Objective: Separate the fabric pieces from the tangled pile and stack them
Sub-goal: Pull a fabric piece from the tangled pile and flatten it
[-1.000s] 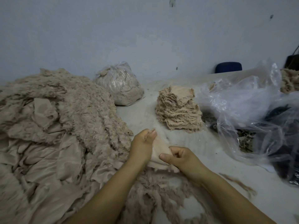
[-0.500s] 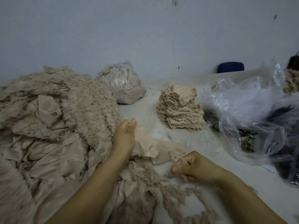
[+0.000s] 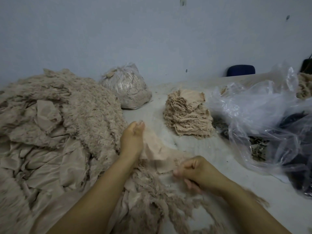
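One tangled pile (image 3: 50, 141) of beige fabric fills the left half of the frame and spills along the bottom centre. One stack (image 3: 187, 115) of separated pieces stands right of centre on the pale table (image 3: 236, 174), well apart from the pile.

One fabric piece (image 3: 157, 151) is stretched between two hands at lower centre. The left hand (image 3: 132, 139) pinches its upper edge with fingertips together. The right hand (image 3: 197, 173) is curled into a fist at the frayed lower edge; motion blur hides whether it clamps the threads.

Containers, three:
- One tied clear bag (image 3: 126, 86), upper centre, packed with beige scraps.
- One open clear plastic bag (image 3: 253, 112), right, holding greenish scraps at its base.
- One further plastic bag (image 3: 297, 149), far right edge, holding dark material.
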Action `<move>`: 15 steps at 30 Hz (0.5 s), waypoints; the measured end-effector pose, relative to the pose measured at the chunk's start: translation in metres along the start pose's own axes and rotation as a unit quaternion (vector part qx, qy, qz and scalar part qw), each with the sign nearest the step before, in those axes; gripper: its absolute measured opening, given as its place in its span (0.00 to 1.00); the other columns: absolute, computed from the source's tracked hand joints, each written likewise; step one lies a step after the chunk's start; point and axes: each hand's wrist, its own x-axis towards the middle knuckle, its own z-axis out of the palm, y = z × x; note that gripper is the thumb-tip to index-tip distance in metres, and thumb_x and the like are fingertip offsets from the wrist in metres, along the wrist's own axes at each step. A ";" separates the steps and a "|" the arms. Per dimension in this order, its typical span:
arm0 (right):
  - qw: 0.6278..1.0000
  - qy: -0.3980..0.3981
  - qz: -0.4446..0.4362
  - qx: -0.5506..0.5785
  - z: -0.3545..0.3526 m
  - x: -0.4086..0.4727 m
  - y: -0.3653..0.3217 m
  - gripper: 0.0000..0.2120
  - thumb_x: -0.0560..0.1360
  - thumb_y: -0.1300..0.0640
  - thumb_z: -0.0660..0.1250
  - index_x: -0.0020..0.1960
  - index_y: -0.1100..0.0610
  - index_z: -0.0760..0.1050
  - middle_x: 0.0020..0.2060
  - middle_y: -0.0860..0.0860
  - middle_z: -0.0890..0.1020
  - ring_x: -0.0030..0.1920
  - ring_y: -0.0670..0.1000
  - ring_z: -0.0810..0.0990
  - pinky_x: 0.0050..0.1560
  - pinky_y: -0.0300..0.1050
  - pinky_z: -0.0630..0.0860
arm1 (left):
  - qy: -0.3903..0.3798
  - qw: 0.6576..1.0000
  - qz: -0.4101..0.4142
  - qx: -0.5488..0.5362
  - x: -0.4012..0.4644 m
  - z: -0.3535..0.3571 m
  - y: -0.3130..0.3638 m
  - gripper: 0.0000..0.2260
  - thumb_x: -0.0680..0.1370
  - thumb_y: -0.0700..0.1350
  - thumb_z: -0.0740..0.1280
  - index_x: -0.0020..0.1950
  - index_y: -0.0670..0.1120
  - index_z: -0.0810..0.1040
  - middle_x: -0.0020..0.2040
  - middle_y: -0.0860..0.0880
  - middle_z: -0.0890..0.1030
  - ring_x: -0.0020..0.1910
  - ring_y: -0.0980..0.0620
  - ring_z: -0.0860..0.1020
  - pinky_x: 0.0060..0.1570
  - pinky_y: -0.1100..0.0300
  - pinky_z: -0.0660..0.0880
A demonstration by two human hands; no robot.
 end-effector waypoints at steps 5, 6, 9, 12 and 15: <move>0.996 0.081 0.026 0.026 -0.004 0.003 -0.002 0.22 0.66 0.37 0.66 0.46 0.53 0.82 0.36 0.50 0.85 0.19 0.45 0.68 0.22 0.37 0.64 | -0.126 0.991 0.029 0.023 -0.011 0.009 0.012 0.16 0.80 0.47 0.62 0.32 0.47 0.70 0.26 0.56 0.71 0.30 0.55 0.69 0.32 0.59 0.65; 0.991 0.121 0.017 0.063 -0.001 0.007 -0.002 0.22 0.66 0.37 0.66 0.49 0.53 0.81 0.39 0.51 0.85 0.21 0.46 0.68 0.22 0.37 0.64 | -0.150 0.988 0.027 0.013 -0.015 0.018 0.015 0.15 0.80 0.48 0.62 0.33 0.47 0.71 0.27 0.56 0.71 0.30 0.55 0.69 0.33 0.59 0.65; 0.973 0.146 0.007 0.181 0.005 0.020 0.002 0.16 0.66 0.43 0.71 0.38 0.56 0.76 0.30 0.53 0.78 0.25 0.46 0.71 0.25 0.37 0.67 | -0.140 0.990 0.021 -0.008 -0.015 0.035 0.013 0.15 0.80 0.49 0.62 0.35 0.44 0.72 0.30 0.49 0.74 0.32 0.52 0.71 0.35 0.56 0.68; 0.952 0.231 -0.001 0.203 -0.007 0.032 0.003 0.13 0.71 0.53 0.72 0.34 0.56 0.72 0.26 0.52 0.74 0.24 0.47 0.71 0.24 0.38 0.70 | -0.077 0.996 -0.040 -0.002 -0.002 0.037 -0.005 0.16 0.79 0.50 0.63 0.39 0.38 0.73 0.33 0.42 0.73 0.34 0.49 0.71 0.36 0.55 0.67; 0.955 0.287 0.007 0.075 -0.020 0.048 0.006 0.14 0.72 0.54 0.74 0.33 0.59 0.74 0.27 0.53 0.77 0.28 0.51 0.76 0.31 0.46 0.75 | -0.090 0.987 -0.102 0.085 0.002 0.037 -0.028 0.14 0.80 0.50 0.62 0.43 0.40 0.73 0.38 0.43 0.74 0.39 0.47 0.74 0.39 0.56 0.70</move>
